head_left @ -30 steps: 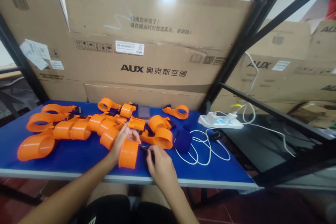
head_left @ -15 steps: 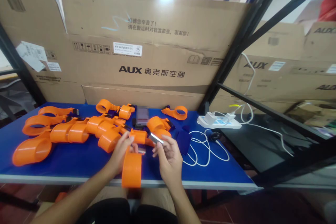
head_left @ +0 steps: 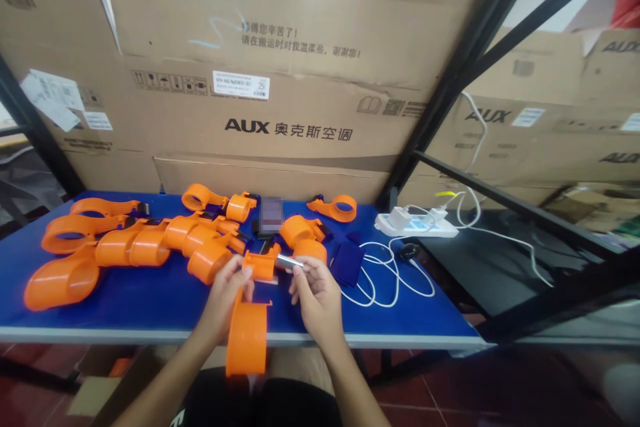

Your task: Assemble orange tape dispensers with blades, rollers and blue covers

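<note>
My left hand (head_left: 229, 290) is closed round the narrow part of an orange plastic tape dispenser (head_left: 247, 340). Its wide ring hangs down past the table's front edge, and its other end points up and to the right. Between the thumb and fingers of my right hand (head_left: 319, 293) is a small shiny metal piece (head_left: 289, 263). The tip of that piece is right beside the dispenser's upper end; whether they touch I cannot tell. Several more orange dispensers (head_left: 150, 245) lie left of and behind my hands, and another orange dispenser (head_left: 309, 250) is just behind my right hand.
The blue tabletop (head_left: 165, 307) is backed by a large cardboard box (head_left: 300, 93). A phone-like device (head_left: 271, 215) stands behind my hands. To the right lie a dark blue piece (head_left: 347, 264), white cables (head_left: 395, 300) and a power strip (head_left: 417, 227), near a black metal frame (head_left: 450, 80).
The metal piece in my right hand has moved left and come up close to the dispenser's upper end. The dispenser has turned slightly in my left hand, its ring now lower.
</note>
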A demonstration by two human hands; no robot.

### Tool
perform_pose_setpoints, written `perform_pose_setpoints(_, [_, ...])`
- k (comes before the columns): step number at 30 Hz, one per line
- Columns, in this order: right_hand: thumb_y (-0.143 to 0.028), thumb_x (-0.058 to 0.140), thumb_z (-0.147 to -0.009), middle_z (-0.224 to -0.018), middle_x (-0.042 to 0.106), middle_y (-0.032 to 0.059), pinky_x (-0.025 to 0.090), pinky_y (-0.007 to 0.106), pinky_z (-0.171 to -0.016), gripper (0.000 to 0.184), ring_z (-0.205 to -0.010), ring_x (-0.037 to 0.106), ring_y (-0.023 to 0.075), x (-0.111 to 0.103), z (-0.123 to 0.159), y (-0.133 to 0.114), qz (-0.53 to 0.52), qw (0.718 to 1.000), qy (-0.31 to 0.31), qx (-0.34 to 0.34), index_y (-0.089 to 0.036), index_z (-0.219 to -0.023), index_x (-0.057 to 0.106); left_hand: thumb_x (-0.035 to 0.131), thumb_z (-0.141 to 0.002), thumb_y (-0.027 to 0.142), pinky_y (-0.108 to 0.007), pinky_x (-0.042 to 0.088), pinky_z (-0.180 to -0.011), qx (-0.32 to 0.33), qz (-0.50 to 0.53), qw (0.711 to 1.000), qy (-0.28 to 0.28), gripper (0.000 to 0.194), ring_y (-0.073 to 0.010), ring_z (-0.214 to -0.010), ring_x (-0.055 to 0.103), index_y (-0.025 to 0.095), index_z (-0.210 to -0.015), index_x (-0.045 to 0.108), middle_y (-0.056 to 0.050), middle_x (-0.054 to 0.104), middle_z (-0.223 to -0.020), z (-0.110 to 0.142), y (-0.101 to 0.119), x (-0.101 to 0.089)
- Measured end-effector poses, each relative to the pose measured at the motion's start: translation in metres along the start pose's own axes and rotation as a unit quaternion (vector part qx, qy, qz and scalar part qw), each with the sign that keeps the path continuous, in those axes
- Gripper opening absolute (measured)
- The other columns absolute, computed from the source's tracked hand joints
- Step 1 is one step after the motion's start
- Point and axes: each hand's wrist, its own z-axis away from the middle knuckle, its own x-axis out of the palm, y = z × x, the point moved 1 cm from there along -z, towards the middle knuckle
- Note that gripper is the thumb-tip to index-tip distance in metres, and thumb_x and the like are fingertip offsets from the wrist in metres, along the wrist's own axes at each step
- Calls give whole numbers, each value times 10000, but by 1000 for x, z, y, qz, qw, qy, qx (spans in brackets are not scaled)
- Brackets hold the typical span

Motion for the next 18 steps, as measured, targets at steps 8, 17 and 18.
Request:
perform_pose_setpoints(8, [-507,673,-938,-844,707,53,500,237,-435,377,-565,596,131,-1,-2,1,-20,1000,-7,-6,-186,-1130,630,683,-884,503,-208,360,-528,19,-35,999,15,369,-97,-515,442,190,-725,571,30,526,-575,9,14,7])
perform_pose_setpoints(17, [-448,641,-972,-842,680,27,433,222,-430,318,-531,544,106,-4,-2,3,-20,1000,13,-11,-193,-1161,617,691,-875,511,-220,359,-529,25,-91,995,-14,354,-116,-529,463,181,-767,621,17,544,-567,4,12,4])
perform_pose_setpoints(18, [-446,640,-971,-870,691,35,423,221,-427,316,-527,537,102,-4,-2,4,-21,1000,15,-11,-195,-1163,616,689,-879,503,-219,359,-530,27,-91,995,-19,340,-115,-529,463,182,-787,624,20,542,-567,4,13,4])
